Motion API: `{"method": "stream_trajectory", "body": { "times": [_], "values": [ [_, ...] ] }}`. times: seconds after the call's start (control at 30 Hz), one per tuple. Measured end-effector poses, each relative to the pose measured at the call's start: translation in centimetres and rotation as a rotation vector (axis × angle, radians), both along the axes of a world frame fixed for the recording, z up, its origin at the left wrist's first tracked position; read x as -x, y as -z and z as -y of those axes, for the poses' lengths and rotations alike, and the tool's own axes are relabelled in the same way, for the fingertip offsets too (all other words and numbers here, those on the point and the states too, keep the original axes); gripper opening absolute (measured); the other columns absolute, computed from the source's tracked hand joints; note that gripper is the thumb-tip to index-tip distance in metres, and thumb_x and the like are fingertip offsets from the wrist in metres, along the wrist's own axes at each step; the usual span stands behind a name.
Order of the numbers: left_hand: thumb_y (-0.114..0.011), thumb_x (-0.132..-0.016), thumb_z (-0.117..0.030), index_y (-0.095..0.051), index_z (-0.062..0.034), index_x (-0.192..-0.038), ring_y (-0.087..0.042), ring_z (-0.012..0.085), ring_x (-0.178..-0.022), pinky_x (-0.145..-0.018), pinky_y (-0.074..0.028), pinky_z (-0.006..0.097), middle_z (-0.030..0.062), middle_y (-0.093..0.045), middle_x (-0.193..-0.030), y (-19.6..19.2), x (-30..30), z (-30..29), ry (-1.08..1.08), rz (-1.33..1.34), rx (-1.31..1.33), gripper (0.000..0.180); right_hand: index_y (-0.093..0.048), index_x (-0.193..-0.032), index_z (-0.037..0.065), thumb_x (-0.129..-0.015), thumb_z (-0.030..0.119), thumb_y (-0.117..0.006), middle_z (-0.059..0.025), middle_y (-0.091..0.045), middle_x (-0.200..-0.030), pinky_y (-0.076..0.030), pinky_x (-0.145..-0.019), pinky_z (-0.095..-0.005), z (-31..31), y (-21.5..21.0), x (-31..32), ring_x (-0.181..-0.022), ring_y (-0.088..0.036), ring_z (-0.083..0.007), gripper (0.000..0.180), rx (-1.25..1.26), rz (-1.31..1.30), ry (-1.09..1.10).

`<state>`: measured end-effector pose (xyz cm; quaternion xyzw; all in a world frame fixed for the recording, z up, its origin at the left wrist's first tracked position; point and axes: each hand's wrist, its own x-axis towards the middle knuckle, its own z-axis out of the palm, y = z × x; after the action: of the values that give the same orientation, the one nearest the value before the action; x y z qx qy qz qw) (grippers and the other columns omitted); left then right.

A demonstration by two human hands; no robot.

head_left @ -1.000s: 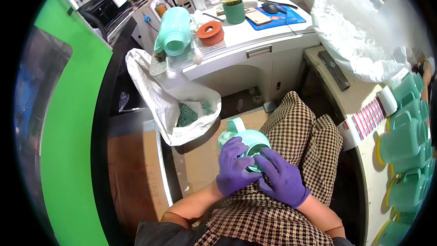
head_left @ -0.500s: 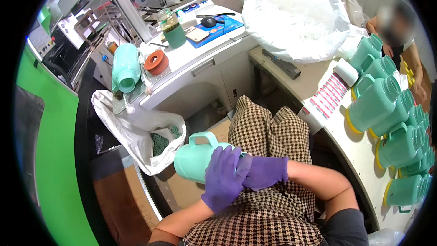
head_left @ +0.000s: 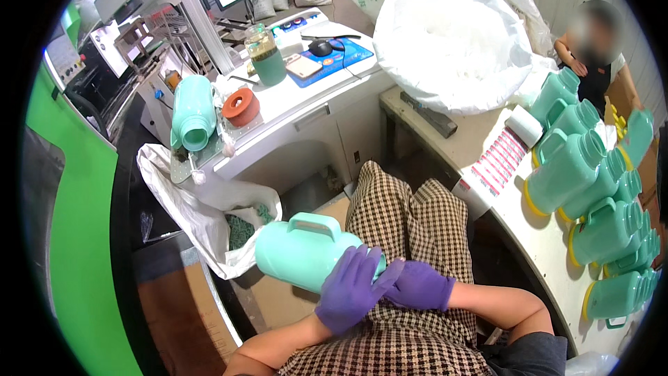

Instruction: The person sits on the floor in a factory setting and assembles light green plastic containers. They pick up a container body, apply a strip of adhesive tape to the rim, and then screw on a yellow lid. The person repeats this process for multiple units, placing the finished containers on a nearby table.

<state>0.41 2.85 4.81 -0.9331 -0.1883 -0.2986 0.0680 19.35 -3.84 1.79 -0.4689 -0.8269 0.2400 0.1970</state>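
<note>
A mint-green plastic jug body point(head_left: 296, 257) lies on its side above my lap, its handle on top and its mouth toward the right. My left hand point(head_left: 351, 292), in a purple glove, grips it around the neck end, fingers laid over the top. At the mouth rim, my right hand point(head_left: 421, 285), gloved the same, is curled close against the left. Its fingertips are mostly hidden, so whatever it holds there cannot be made out. Below the jug's closed end, a white sack point(head_left: 226, 254) stands open with green plastic shavings point(head_left: 241, 232) inside.
Several finished-looking green jugs with yellow bases point(head_left: 565, 170) crowd the right table, beside a label roll point(head_left: 523, 125). A large white bag point(head_left: 452, 42) sits behind. Another jug point(head_left: 193, 111) and an orange tape roll point(head_left: 241, 107) lie on the left desk. A co-worker point(head_left: 595, 63) stands far right.
The held jug has shifted slightly left and turned a little, showing more of its mouth. My right hand has drawn lower. The co-worker's hand now has a jug at the far right.
</note>
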Motion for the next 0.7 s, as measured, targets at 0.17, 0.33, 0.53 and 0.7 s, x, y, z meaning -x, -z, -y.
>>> {"method": "stream_trajectory", "body": {
  "times": [0.17,0.33,0.53,0.7],
  "values": [
    [-0.088,-0.072,-0.024,-0.058,0.0010,-0.130,-0.066,0.0344,-0.107,-0.093,-0.055,0.043,0.0170,-0.065,-0.113,3.8,6.5,-5.1,-0.306,0.261,0.380,0.070,-0.067,-0.093,0.001,-0.099,0.017,-0.054,-0.0109,-0.070,-0.086,-0.059,-0.067,-0.0355,3.0,-13.0,-2.6,-0.073,-0.071,-0.0246,0.021,0.030,-0.701,-0.334],
    [-0.096,-0.065,-0.031,-0.056,0.0056,-0.128,-0.066,0.0381,-0.103,-0.090,-0.054,0.045,0.0211,-0.065,-0.115,6.2,10.8,-1.4,-0.375,0.420,0.626,0.083,-0.064,-0.099,0.001,-0.097,0.014,-0.057,-0.0128,-0.068,-0.099,-0.058,-0.081,-0.0403,-2.3,-16.5,3.0,-0.086,-0.069,-0.0303,0.015,-0.398,-0.331,0.132],
    [-0.094,-0.064,-0.025,-0.063,-0.0029,-0.109,-0.065,0.0404,-0.097,-0.086,-0.053,0.049,0.0205,-0.066,-0.110,4.7,9.8,-1.0,-0.210,0.332,0.422,0.059,-0.054,-0.133,0.000,-0.097,0.022,-0.061,-0.0169,-0.061,-0.123,-0.052,-0.097,-0.0483,-19.8,0.1,14.3,-0.103,-0.063,-0.0388,0.043,-0.452,0.173,0.085],
    [-0.096,-0.060,-0.019,-0.065,-0.0045,-0.077,-0.067,0.0418,-0.107,-0.095,-0.055,0.047,0.0273,-0.065,-0.122,6.3,12.5,-0.7,-0.335,0.381,0.484,0.037,-0.069,-0.106,0.015,-0.082,0.008,-0.066,-0.0097,-0.068,-0.100,-0.056,-0.077,-0.0401,-19.7,-8.5,2.5,-0.092,-0.067,-0.0293,0.025,-0.720,-0.008,0.039]
  ]
}}
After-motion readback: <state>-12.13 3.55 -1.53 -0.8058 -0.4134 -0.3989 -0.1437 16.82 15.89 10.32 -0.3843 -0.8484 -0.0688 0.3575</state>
